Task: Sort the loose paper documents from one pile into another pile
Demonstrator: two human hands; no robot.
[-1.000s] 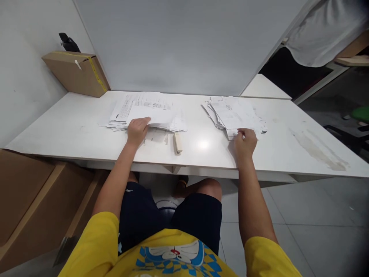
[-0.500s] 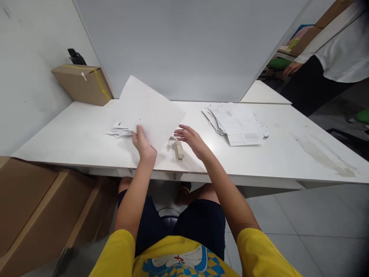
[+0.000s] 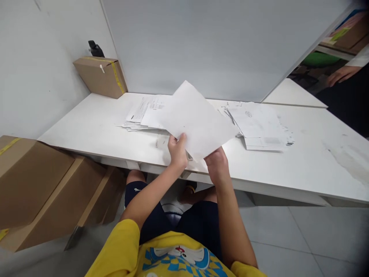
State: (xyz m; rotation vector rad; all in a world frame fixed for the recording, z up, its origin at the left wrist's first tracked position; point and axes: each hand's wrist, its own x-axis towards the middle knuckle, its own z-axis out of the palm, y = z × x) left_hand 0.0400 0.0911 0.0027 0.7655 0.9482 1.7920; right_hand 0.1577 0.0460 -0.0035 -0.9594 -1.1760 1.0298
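A blank white sheet of paper (image 3: 198,119) is held tilted above the desk. My left hand (image 3: 178,152) grips its near left edge, the thumb on top. At the near right edge, my right hand (image 3: 217,165) is curled against the sheet, its fingertips tucked underneath and hidden. The end of a small stapler (image 3: 189,156) peeks out below the paper, beside my left hand; the rest is covered. Behind the sheet to the left lies a stack of printed papers (image 3: 144,109). To the right is another pile of papers (image 3: 256,123), loosely fanned.
A cardboard box (image 3: 100,77) with yellow tape leans in the desk's back left corner. Larger cardboard boxes (image 3: 43,184) stand on the floor at left. A grey partition (image 3: 201,46) rises behind the white desk (image 3: 302,165). A person's hand (image 3: 343,75) shows at far right.
The view has shifted left. The sheet has moved right, off the left stack and over the stapler. My right hand, open and apart before, has come to the sheet's near right edge.
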